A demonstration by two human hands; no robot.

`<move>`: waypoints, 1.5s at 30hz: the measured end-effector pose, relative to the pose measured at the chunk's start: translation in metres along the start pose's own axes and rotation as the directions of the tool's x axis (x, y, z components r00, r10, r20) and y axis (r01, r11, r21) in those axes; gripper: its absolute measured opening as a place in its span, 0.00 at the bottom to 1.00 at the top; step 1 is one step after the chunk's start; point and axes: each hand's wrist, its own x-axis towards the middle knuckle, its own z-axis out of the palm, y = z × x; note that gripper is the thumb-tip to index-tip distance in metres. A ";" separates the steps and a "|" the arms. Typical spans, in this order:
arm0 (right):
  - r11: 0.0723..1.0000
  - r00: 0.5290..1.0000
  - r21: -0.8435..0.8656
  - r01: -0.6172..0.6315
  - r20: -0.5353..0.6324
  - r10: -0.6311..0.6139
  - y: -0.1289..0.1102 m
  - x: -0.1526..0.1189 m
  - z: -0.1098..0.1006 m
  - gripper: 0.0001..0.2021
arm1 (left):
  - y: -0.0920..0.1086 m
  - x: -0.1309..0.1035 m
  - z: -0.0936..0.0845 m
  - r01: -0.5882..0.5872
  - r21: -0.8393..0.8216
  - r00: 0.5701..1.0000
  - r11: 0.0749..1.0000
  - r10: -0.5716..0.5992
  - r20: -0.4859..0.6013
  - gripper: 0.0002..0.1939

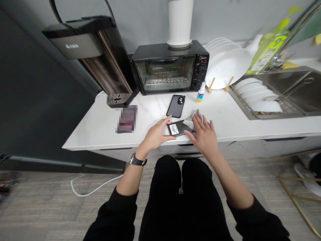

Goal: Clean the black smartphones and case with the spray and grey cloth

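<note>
A dark phone (180, 127) with a white barcode label lies near the counter's front edge. My left hand (155, 134) grips its left end, thumb along the near side and fingers at the far side. Over the phone's right end is a crumpled light grey cloth (190, 123), pressed down under the fingers of my right hand (204, 135). The right thumb reaches along the phone's near edge. Just behind the phone rests a dark phone case (176, 106) with a camera cutout. A small spray bottle (201, 93) with a blue and yellow label stands upright farther back.
A blurred-out dark item (127, 119) lies left on the white counter (97, 129). Behind stand a water dispenser (100, 57), a toaster oven (170, 73) bearing a white pot (180, 21), and plates (225, 67) in a rack. The sink (296, 78) is at right.
</note>
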 end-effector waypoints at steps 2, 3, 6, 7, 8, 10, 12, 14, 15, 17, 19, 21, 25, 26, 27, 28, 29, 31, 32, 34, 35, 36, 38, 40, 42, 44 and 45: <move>0.992 0.993 0.062 0.108 0.035 -0.110 -0.029 0.002 0.005 0.40 | 0.000 0.000 0.000 0.001 -0.010 1.000 1.000 -0.001 0.006 0.51; 0.979 0.982 0.110 0.173 0.061 -0.180 -0.044 0.000 0.007 0.40 | 0.001 0.000 0.000 0.001 -0.011 1.000 1.000 0.000 0.010 0.50; 0.933 0.946 0.227 0.279 0.105 -0.308 -0.071 -0.011 0.007 0.39 | 0.002 -0.001 -0.001 -0.003 -0.009 1.000 1.000 0.003 0.020 0.46; 0.929 0.944 0.237 0.282 0.104 -0.313 -0.071 -0.016 0.005 0.39 | 0.003 -0.001 -0.002 -0.005 -0.009 1.000 1.000 0.005 0.020 0.46; 0.932 0.947 0.232 0.278 0.099 -0.307 -0.065 -0.020 0.003 0.38 | 0.003 -0.002 -0.002 -0.006 -0.011 1.000 1.000 0.006 0.019 0.47; 0.952 0.962 0.183 0.247 0.073 -0.264 -0.040 -0.025 -0.002 0.37 | 0.003 -0.002 -0.001 -0.005 -0.011 1.000 1.000 0.006 0.014 0.50; 0.981 0.986 0.109 0.162 0.032 -0.166 -0.010 -0.024 -0.007 0.36 | 0.002 -0.001 -0.001 -0.004 -0.004 1.000 1.000 0.004 0.006 0.52; 0.997 0.998 0.046 0.061 -0.009 -0.061 0.011 -0.018 -0.007 0.36 | 0.001 -0.001 0.000 -0.006 0.004 1.000 1.000 0.006 0.001 0.53; 1.000 1.000 0.025 0.018 -0.026 -0.017 0.015 -0.014 -0.006 0.37 | 0.001 0.000 0.000 -0.006 0.006 1.000 1.000 0.006 0.000 0.53; 1.000 0.999 0.009 -0.023 -0.043 0.024 0.008 -0.005 -0.002 0.40 | 0.001 0.000 0.000 0.003 0.003 1.000 1.000 -0.003 -0.005 0.53; 0.999 0.999 0.038 0.033 -0.018 -0.032 -0.016 -0.001 0.005 0.41 | 0.002 0.001 0.000 0.012 -0.009 1.000 1.000 -0.012 -0.008 0.52; 0.982 0.988 0.119 0.147 0.031 -0.151 -0.047 -0.002 0.011 0.41 | 0.002 0.000 -0.001 0.010 -0.021 1.000 1.000 -0.010 -0.002 0.49; 0.937 0.959 0.247 0.247 0.075 -0.272 -0.078 -0.018 0.010 0.40 | 0.002 -0.002 -0.001 -0.007 -0.015 1.000 1.000 0.007 0.003 0.45; 0.939 0.959 0.241 0.246 0.078 -0.272 -0.074 -0.022 0.007 0.39 | 0.002 -0.002 -0.001 -0.006 -0.016 1.000 1.000 0.006 0.002 0.46; 0.945 0.962 0.221 0.241 0.077 -0.263 -0.065 -0.026 0.004 0.38 | 0.002 -0.001 -0.001 -0.003 -0.020 1.000 1.000 0.003 0.000 0.47; 0.956 0.967 0.189 0.226 0.071 -0.243 -0.053 -0.028 0.002 0.38 | 0.003 -0.001 -0.001 0.002 -0.023 1.000 1.000 -0.002 0.001 0.49; 0.969 0.977 0.148 0.196 0.057 -0.206 -0.039 -0.029 -0.001 0.37 | 0.003 -0.001 -0.001 0.008 -0.026 1.000 1.000 -0.008 0.001 0.51; 0.993 0.995 0.064 0.099 0.011 -0.100 -0.009 -0.026 -0.004 0.38 | 0.003 0.000 0.000 0.013 -0.020 1.000 1.000 -0.013 0.000 0.53; 0.999 0.999 0.029 0.045 -0.014 -0.044 0.004 -0.022 -0.005 0.38 | 0.003 0.000 0.000 0.011 -0.014 1.000 1.000 -0.011 -0.001 0.53; 0.999 0.997 -0.014 -0.046 -0.056 0.045 0.020 -0.012 -0.004 0.40 | 0.003 0.000 0.000 0.004 -0.008 1.000 1.000 -0.004 -0.006 0.53; 0.997 0.995 -0.023 -0.074 -0.071 0.072 0.022 -0.007 -0.002 0.42 | 0.002 0.001 0.001 0.002 -0.007 1.000 1.000 -0.002 -0.008 0.53; 0.996 0.993 -0.024 -0.087 -0.080 0.085 0.020 -0.002 0.000 0.43 | 0.001 0.001 0.001 0.004 -0.008 1.000 1.000 -0.004 -0.011 0.53; 0.998 0.995 -0.006 -0.062 -0.074 0.062 0.003 0.005 0.006 0.43 | 0.000 0.001 0.001 0.006 -0.011 1.000 1.000 -0.006 -0.014 0.53; 0.998 0.999 0.041 0.040 -0.029 -0.039 -0.024 0.008 0.012 0.42 | -0.002 0.001 0.002 -0.005 -0.023 1.000 1.000 0.004 -0.015 0.52; 0.981 0.987 0.113 0.156 0.020 -0.159 -0.051 0.006 0.016 0.42 | -0.002 0.001 0.002 -0.020 -0.030 1.000 0.999 0.020 -0.013 0.49; 0.959 0.972 0.176 0.222 0.043 -0.233 -0.069 0.000 0.017 0.42 | -0.002 0.000 0.001 -0.022 -0.018 1.000 1.000 0.021 -0.008 0.47; 0.950 0.966 0.198 0.240 0.049 -0.254 -0.073 -0.004 0.016 0.41 | -0.001 0.000 0.001 -0.018 -0.010 1.000 1.000 0.018 -0.006 0.47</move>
